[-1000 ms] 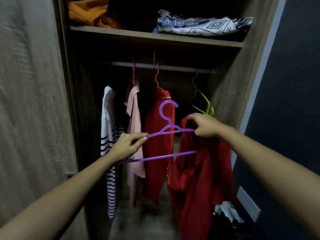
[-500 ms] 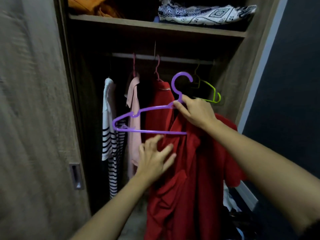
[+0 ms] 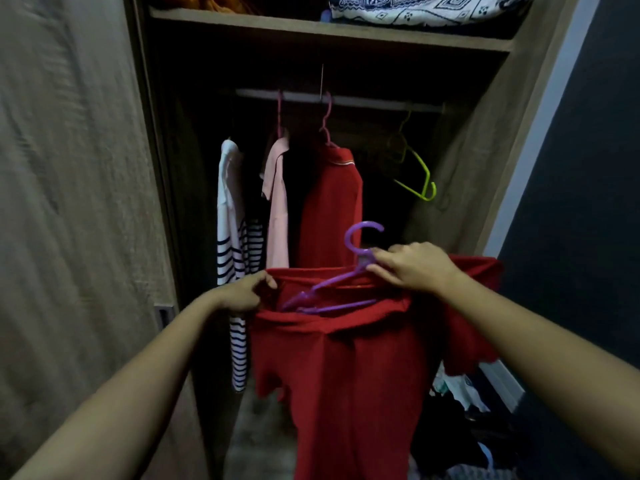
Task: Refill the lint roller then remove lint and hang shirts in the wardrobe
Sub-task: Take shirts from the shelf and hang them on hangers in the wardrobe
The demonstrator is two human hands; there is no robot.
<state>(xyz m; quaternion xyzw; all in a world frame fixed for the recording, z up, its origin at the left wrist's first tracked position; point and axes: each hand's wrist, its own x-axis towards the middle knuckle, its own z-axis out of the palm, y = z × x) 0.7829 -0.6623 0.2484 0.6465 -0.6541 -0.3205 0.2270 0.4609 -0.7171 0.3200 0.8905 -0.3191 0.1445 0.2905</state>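
Two bare forearms reach in from the bottom corners toward an open wardrobe (image 3: 485, 140). The left hand (image 3: 242, 294) pinches the left edge of a red shirt (image 3: 349, 375) at its opening, fingers closed on the cloth. The right hand (image 3: 414, 266) grips the neck of a purple hanger (image 3: 332, 285) just below its hook, fingers curled around the plastic and over the shirt's far edge. The hanger tilts down to the left, its arm and lower bar sunk into the spread opening while the hook stands clear above. The shirt hangs in front of the wardrobe, one sleeve bunched out to the right.

To the lower right, a dim heap of clothes (image 3: 460, 427) lies on the floor beside a dark wall.

Inside the wardrobe, a rail (image 3: 363, 100) carries, from left to right, a white striped top (image 3: 232, 237), a pink shirt (image 3: 277, 209) and a second red shirt (image 3: 330, 209), each on a hanger. An empty green hanger (image 3: 417, 174) hangs apart from them at the right end. Above, a shelf (image 3: 311, 29) holds a folded patterned cloth (image 3: 415, 8) on the right and an orange garment (image 3: 214, 0) on the left, both cut by the frame's top edge. The wardrobe door (image 3: 69, 202) fills the left side.
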